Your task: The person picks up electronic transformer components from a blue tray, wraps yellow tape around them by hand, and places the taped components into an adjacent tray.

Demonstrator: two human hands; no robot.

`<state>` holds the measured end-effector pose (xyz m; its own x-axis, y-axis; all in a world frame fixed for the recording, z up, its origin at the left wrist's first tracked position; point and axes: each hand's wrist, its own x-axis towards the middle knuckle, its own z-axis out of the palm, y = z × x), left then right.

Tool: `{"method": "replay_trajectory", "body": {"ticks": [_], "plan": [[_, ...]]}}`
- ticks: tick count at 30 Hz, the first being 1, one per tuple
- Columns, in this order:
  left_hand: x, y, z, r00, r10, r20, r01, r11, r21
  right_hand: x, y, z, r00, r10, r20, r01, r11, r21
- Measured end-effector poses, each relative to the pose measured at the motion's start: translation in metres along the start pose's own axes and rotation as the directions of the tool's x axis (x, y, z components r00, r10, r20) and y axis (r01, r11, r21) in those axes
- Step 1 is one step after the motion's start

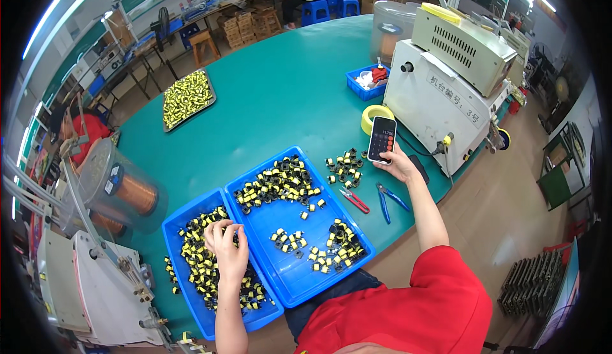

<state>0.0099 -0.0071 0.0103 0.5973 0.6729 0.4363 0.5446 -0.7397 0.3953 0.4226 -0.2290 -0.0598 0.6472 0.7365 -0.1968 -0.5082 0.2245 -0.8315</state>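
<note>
My right hand (400, 165) holds a smartphone (382, 140) upright at the table's right side; its screen shows a calculator. Over the left blue bin (173, 236) hovers my left hand (228, 252), fingers curled inward; whether anything is between the fingertips is hidden. That bin is heaped with small black-and-yellow coil parts (201, 268). Beside it, overlapping at the edge, a wider blue tray (271, 223) carries the same kind of parts in separate groups: a large pile (280, 185) at the far end, a small cluster (288, 240) and another pile (341, 245) at the near end.
Loose coil parts (344, 168), red-handled snips (354, 200) and blue-handled pliers (384, 202) lie right of the tray. Beyond are yellow tape (375, 117), a small blue basket (366, 89) and a bulky machine (433, 93). A tray of yellow parts (188, 99) sits far left, copper wire spools (137, 193) nearer.
</note>
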Motion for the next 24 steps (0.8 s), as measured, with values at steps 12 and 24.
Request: {"method": "replay_trajectory", "body": {"ticks": [12, 24], "plan": [[-0.001, 0.001, -0.002, 1.0, -0.002, 0.007, 0.002, 1.0, -0.013, 0.004, -0.006, -0.003, 0.974, 0.032, -0.224, -0.068, 0.986, -0.155], [-0.001, 0.0, -0.001, 1.0, 0.012, -0.008, -0.012, 1.0, -0.003, 0.01, -0.008, -0.013, 0.98, 0.068, -0.186, -0.089, 0.99, -0.105]]}}
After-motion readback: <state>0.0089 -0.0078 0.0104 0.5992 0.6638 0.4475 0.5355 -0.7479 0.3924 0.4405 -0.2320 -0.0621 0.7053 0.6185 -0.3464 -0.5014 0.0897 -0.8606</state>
